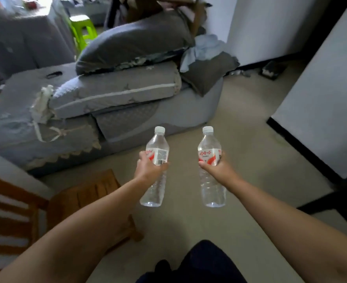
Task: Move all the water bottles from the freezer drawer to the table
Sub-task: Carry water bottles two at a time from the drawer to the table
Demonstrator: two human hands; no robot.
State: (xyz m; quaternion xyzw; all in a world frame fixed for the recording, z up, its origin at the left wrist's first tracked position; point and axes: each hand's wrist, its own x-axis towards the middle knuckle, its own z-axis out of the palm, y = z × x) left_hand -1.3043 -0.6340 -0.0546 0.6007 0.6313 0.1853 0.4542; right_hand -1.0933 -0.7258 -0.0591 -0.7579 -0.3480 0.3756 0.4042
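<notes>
Two water bottles in transit — one per hand, carried upright over open floor.

Item: left bottle, clear, white-capped, red-and-white label, clasped round its middle by the left hand. Item: right bottle, same make, clasped likewise by the right hand. Both are held mid-body and cap-up, likely for balance while walking and to halve the trips. Surroundings: grey sofa heaped with cushions ahead, wooden stool lower left, green plastic stool beyond. Neither freezer drawer nor table is in sight — delivery apparently pending.
</notes>
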